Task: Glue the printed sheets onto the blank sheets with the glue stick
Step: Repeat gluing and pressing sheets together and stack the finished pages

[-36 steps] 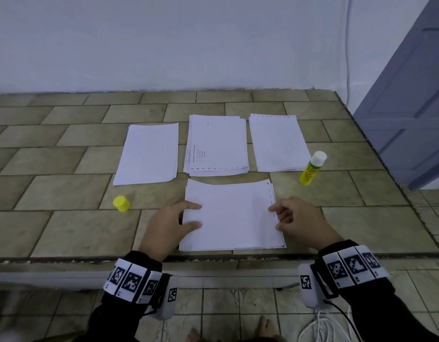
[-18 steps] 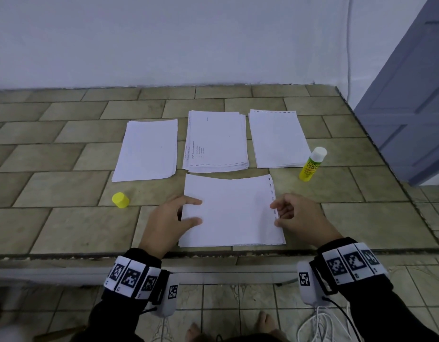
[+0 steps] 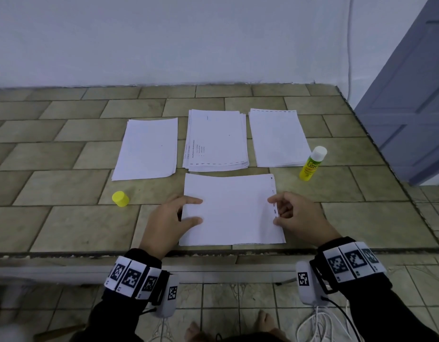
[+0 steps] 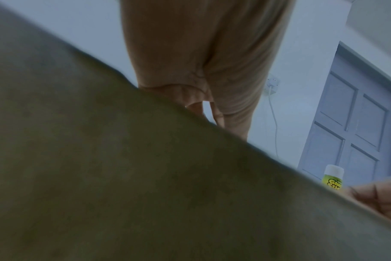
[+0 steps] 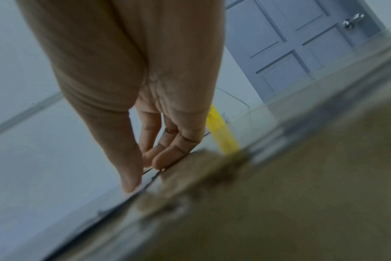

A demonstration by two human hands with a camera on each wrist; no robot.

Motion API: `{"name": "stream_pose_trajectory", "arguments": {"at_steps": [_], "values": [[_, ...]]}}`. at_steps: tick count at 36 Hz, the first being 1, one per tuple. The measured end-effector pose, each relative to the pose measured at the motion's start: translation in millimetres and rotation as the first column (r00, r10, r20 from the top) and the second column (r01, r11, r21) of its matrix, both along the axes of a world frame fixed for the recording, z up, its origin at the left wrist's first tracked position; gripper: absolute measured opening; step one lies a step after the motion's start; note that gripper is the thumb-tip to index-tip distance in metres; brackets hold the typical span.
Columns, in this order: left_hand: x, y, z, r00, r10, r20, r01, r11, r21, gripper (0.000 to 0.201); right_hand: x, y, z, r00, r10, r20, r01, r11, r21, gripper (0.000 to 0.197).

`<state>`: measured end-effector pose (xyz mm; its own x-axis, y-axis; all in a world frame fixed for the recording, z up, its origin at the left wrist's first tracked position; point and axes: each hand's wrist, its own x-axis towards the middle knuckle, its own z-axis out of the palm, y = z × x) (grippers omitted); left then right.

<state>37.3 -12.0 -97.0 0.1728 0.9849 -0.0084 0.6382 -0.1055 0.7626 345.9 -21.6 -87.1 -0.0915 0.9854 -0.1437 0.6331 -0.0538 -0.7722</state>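
Head view: both hands, left hand and right hand, loosely open, fingertips on sheet edges.

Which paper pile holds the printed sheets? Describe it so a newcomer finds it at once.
On the tiled tabletop, three paper piles lie in a row beyond the hands. The printed pile is the middle one, and unlike its two plain white neighbours, it shows lines of small text near its left edge.

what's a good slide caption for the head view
Both hands, left hand and right hand, steady a sheet below three paper stacks, uncapped glue stick standing nearby.
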Motion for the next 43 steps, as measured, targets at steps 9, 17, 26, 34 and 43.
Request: {"name": "stream_pose_trajectory", "arguments": {"at_steps": [9, 17, 26, 34, 43], "values": [[3.8, -1.3, 6.3, 0.999, 0.034, -0.018, -0.033, 0.999, 0.042, 0.032, 2.0, 0.2, 2.4, 0.999, -0.004, -0.039, 0.004, 1.000, -0.014, 0.040], [3.8, -2.0, 7.0, 1.000, 0.016, -0.003, -0.016, 1.000, 0.027, 0.031, 5.5, 1.6, 5.5, 0.995, -0.011, -0.096, 0.006, 0.999, -0.050, 0.037], [4.2, -0.7, 3.6, 0.998, 0.026, -0.061, -0.023, 0.999, 0.040, 0.031, 1.2, -0.2, 6.5, 0.999, -0.015, 0.039, 0.014, 1.000, 0.011, 0.035], [4.8, -0.5, 1.0, 0.995, 0.017, -0.100, -0.013, 0.999, 0.036, 0.033, 0.9, 0.3, 5.8, 0.999, -0.019, 0.051, 0.018, 0.999, 0.027, 0.037], [2.1, 1.3, -1.6, 0.997, 0.007, -0.082, -0.006, 1.000, 0.016, 0.035, -2.4, -2.2, 8.2, 0.995, -0.026, 0.094, 0.023, 0.999, 0.033, 0.038]]}}
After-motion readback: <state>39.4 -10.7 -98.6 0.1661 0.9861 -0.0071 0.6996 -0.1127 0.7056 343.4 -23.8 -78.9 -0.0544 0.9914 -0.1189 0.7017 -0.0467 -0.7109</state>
